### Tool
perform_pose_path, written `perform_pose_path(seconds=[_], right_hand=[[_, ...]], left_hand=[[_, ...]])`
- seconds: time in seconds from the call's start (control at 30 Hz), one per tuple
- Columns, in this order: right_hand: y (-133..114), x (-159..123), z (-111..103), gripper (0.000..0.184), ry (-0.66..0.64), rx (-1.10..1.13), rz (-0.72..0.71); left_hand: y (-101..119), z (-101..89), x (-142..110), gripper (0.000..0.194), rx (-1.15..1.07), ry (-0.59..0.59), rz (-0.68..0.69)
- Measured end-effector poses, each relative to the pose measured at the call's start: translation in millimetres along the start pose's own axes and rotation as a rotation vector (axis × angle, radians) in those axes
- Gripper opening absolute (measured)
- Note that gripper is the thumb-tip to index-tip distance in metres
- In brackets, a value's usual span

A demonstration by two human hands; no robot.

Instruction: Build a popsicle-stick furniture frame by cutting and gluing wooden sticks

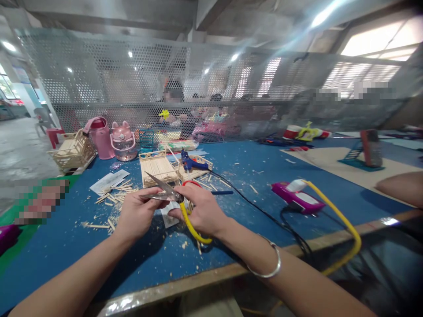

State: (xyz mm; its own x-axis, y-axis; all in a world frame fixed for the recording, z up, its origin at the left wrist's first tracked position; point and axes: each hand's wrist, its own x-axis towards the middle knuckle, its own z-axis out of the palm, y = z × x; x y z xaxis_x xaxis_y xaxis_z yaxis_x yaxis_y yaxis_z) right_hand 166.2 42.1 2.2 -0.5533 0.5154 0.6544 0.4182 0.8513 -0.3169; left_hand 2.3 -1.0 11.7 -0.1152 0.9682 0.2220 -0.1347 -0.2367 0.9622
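Observation:
My right hand [203, 209] grips a pair of scissors [170, 193] with one red and one yellow handle loop. Their blades are apart and point left. My left hand [139, 213] is closed in a pinch right at the lower blade; what its fingers hold, if anything, is too small to make out. Just beyond the scissors stands a small frame built of pale wooden sticks [158, 169]. A blue glue gun [191, 162] lies on more stick work to its right. Cut stick pieces [115, 193] and shavings are scattered left of my hands.
A purple power strip [297, 198] with a yellow cable sits on the blue table [238, 246] at right. Pink bottles [124, 143] and another stick model [74, 149] stand at back left. A perforated metal screen [115, 88] runs behind. Another person's arm [401, 187] rests at far right.

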Motion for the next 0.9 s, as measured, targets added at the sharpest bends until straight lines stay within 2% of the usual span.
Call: perform_pose_path(seconds=[0.23,0.37,0.47,0.6,0.77,0.9], right_hand=[[7,-1,2,0.030,-0.016,0.062,0.001],[1,3,1,0.026,-0.081,0.140,0.105],[-2,6,0,0.032,-0.077,0.193,0.150],[0,7,1,0.046,-0.050,0.182,0.114],[1,4,4,0.050,-0.086,0.109,0.085],[0,4,4,0.053,-0.061,0.105,0.061]], left_hand=[[-5,-2.6,2,0.019,0.071,0.043,-0.028],[-8,-2.7,4,0.025,0.007,-0.027,-0.021],[-10,-2.1,6,0.026,-0.100,-0.064,-0.012],[-13,-2.0,6,0.031,-0.155,-0.070,-0.030],[-13,-3.4,4,0.028,-0.027,-0.120,0.041],[-15,-5.9,4,0.025,0.066,-0.130,0.076]])
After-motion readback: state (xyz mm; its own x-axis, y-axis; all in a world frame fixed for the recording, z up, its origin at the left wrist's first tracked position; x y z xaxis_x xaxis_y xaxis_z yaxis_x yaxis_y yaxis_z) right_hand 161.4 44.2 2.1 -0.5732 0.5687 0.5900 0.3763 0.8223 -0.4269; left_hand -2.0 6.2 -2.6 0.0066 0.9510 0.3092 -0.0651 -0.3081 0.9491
